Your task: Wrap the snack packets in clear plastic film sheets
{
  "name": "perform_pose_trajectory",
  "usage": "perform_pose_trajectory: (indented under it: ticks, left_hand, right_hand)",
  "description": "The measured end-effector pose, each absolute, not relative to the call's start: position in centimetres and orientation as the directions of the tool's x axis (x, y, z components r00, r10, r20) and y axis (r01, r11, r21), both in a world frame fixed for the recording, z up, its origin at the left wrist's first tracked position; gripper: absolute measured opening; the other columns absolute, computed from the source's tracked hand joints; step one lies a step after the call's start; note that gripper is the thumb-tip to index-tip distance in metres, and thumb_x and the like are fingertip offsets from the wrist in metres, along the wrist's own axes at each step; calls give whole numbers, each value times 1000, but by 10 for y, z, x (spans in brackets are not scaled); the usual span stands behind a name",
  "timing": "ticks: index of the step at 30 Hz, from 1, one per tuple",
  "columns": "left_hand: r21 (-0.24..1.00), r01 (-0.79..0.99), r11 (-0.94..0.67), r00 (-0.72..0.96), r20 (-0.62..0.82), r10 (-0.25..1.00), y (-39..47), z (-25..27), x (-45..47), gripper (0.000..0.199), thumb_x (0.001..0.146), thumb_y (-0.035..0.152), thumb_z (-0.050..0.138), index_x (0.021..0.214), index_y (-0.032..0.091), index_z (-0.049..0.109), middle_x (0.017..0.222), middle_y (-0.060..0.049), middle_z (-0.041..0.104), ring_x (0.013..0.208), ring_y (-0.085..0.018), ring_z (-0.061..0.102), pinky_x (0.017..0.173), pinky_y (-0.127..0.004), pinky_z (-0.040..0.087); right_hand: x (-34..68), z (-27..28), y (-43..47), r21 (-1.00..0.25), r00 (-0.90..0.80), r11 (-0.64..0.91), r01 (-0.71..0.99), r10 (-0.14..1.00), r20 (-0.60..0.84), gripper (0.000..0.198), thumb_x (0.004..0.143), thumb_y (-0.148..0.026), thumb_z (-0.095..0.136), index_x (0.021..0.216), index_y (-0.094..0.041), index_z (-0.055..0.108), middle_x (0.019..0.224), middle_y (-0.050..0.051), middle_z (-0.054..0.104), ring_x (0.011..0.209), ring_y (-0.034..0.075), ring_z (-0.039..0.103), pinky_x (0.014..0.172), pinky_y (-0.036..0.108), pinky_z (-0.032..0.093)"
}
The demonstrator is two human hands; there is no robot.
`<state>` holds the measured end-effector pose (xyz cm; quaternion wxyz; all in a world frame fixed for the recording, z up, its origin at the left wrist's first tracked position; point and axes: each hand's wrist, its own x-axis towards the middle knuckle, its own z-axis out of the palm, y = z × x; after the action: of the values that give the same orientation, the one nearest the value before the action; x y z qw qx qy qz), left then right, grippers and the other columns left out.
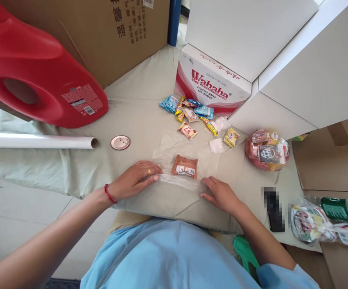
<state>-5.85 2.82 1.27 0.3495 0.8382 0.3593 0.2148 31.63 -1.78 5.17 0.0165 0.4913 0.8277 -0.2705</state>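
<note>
1. At the far left of the cloth-covered table point(138, 120), a red plastic jug point(41, 76) lies on its side, its handle hole facing you; a brown cardboard box point(116, 36) stands behind it.
2. Just below the jug, a white tube point(38, 141) lies flat, with a small round metal disc point(120, 142) near its open end.
3. Your left hand point(136, 178) rests palm down on the cloth, fingers extended and nearly flat, holding nothing in a closed grip. The fingertips press the left edge of the clear plastic sheet point(189, 150). A ring and a red wrist cord are visible.
4. The brown snack packet point(185, 166) lies flat on the sheet, between your hands and touching neither.
5. Your right hand point(220, 194) also lies palm down, fingers loosely spread, pressing the crinkled near edge of the sheet.
6. Beyond the sheet, a cluster of small wrapped snacks point(192, 112) in blue, yellow and red lies loose beside the white Wahaha carton point(211, 86).
7. Right of the sheet, a red mesh bag point(267, 150) is filled with assorted packets.
8. At the far right, a clear bag of packaged goods point(309, 222) lies against a green-labelled bottle point(342, 208).
</note>
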Motion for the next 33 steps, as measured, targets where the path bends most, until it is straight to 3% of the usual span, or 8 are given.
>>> perform_pose_trajectory:
  ticks: [3,6,12,17,20,25,29,33]
  left_hand:
    - [716,438,-544,720,83,689,30,15,-64,51,92,58,66,128,23,66,136,-9,71,129,-26,64,116,-41,44]
    - [727,441,-526,726,56,686,30,18,-67,46,93,50,63,131,23,65,140,-10,69,132,-27,62,117,-42,43]
    - [806,522,-277,500,-27,865,46,25,-55,43,102,48,39,87,19,68,84,-3,73,76,-18,66,73,-29,51]
    - [594,776,-212,220,60,974,66,10,-35,34,93,43,47,88,19,71,91,-11,72,99,-32,64,91,-46,50]
    - [490,864,-115,44,155,987,68,0,-32,34,88,39,55,103,16,73,105,-17,70,112,-38,59,100,-54,46]
    - [536,842,-62,-190,403,895,46,14,-33,29,91,28,54,110,17,73,113,-16,66,120,-37,55,109,-56,39]
    - [464,795,-391,139,488,862,17,31,-8,30,94,18,52,113,28,74,115,-8,73,116,-30,60,102,-50,39]
    - [378,689,-618,491,384,782,8,25,30,44,98,12,48,132,30,68,131,-3,74,119,-23,62,90,-42,40]
  right_hand:
    - [320,61,-6,-510,-599,419,751,757,-260,14,103,-25,55,99,-21,68,89,6,70,89,21,62,82,35,50]
    - [324,76,7,-636,-632,429,641,766,-120,15,103,-32,58,97,-22,68,92,7,69,91,21,60,86,36,49]
    - [331,79,47,-804,-485,115,583,844,-231,29,98,-48,61,91,-21,66,84,2,63,75,16,57,70,28,45]
    - [336,56,71,-582,-262,14,813,902,-344,19,93,-37,59,94,-19,67,79,0,64,69,16,55,66,28,40]
    - [335,60,81,-344,-225,146,928,953,-203,20,92,-27,60,106,-18,70,93,6,69,78,19,60,74,31,42]
    - [308,83,109,-290,-404,387,875,915,2,24,102,-31,54,112,-18,71,106,11,71,98,24,62,91,36,45]
    - [268,75,140,-246,-502,464,851,857,-121,31,101,-30,59,127,-14,67,122,16,69,117,28,57,104,41,41]
    - [237,60,161,-195,-464,424,884,846,-262,46,92,-36,74,130,-11,64,120,18,69,115,30,57,95,36,43]
